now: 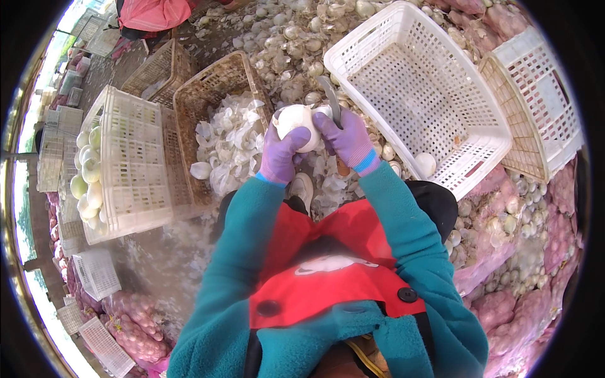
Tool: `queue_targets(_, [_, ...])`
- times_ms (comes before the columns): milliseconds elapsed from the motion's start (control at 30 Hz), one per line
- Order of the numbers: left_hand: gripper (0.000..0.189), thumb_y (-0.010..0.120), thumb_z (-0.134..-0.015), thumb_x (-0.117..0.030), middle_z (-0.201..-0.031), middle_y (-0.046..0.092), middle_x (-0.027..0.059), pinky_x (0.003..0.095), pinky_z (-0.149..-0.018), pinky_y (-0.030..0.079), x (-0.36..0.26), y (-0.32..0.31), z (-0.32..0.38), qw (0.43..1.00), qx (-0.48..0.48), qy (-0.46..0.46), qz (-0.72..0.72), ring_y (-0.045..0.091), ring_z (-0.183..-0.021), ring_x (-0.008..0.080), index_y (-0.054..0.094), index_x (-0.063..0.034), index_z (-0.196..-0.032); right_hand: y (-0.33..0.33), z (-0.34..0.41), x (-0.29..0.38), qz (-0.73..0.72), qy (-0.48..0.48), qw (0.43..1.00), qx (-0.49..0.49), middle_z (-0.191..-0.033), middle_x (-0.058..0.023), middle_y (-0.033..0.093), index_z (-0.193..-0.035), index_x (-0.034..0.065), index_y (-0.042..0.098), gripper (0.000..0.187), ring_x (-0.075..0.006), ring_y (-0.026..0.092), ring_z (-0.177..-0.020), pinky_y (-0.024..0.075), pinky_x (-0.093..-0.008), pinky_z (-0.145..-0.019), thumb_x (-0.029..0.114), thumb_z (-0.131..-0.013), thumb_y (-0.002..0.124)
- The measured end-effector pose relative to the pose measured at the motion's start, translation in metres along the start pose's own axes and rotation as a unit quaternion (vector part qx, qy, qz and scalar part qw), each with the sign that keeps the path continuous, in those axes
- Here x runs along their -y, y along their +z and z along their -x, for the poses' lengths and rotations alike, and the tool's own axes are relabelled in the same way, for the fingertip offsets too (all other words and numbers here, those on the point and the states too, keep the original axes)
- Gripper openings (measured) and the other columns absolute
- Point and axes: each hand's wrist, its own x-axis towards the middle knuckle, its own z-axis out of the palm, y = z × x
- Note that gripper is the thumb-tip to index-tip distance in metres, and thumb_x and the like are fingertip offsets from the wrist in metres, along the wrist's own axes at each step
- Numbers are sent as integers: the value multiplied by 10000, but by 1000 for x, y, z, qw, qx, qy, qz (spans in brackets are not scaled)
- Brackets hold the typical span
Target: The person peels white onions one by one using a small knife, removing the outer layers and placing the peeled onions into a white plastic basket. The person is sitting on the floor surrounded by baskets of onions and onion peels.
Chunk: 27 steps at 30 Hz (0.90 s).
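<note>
In purple gloves, both hands meet at a large white onion (295, 124) in front of me. My left hand (280, 150) grips the onion from its left side, thumb across it. My right hand (347, 137) holds a knife with a curved metal blade (331, 99) that points up and away, and its thumb lies close to the onion's right side. The knife's handle is mostly hidden in the glove. Just left of my hands, a dirty brown plastic crate (186, 123) holds a heap of onion skins (231, 137) and a pale onion piece (201, 170).
A white perforated crate (397, 94) at the right has one white onion (426, 164) in a corner. Unpeeled onions (283, 42) cover the floor ahead. At the left, a crate (137, 165) holds peeled onions (90, 170). Pink mesh sacks (524, 312) lie at the lower right.
</note>
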Motion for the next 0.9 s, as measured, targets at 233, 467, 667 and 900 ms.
queue_targets(233, [672,674,-676,-510,-872,622,62,202,-381,338,1,2,1,990,12,-39,133,541,-556,107,514,-61,-1150,15,1,-6,-385,151,910,5,-545,11,441,-846,25,596,204,-113,379,-384,326,-285,-381,223,-886,570])
queue_targets(467, [820,624,-632,-693,-770,626,105,227,-353,351,-3,9,1,986,28,5,165,539,-456,160,514,-44,-1121,12,2,-1,-530,191,821,92,-522,44,342,-918,42,566,183,-105,366,-402,321,-277,-378,211,-916,495])
queue_targets(667, [836,624,-630,-693,-712,610,118,231,-394,392,-6,15,-2,984,58,24,168,545,-481,166,526,14,-1065,19,-2,-5,-590,141,786,118,-509,63,299,-750,116,477,221,-105,328,-393,315,-275,-386,246,-927,456])
queue_targets(900, [837,625,-634,-682,-742,617,134,237,-455,433,-21,31,4,978,64,24,199,561,-526,175,532,38,-1050,30,-3,-2,-655,100,731,164,-477,73,232,-734,131,455,230,-105,269,-379,277,-272,-390,252,-929,446])
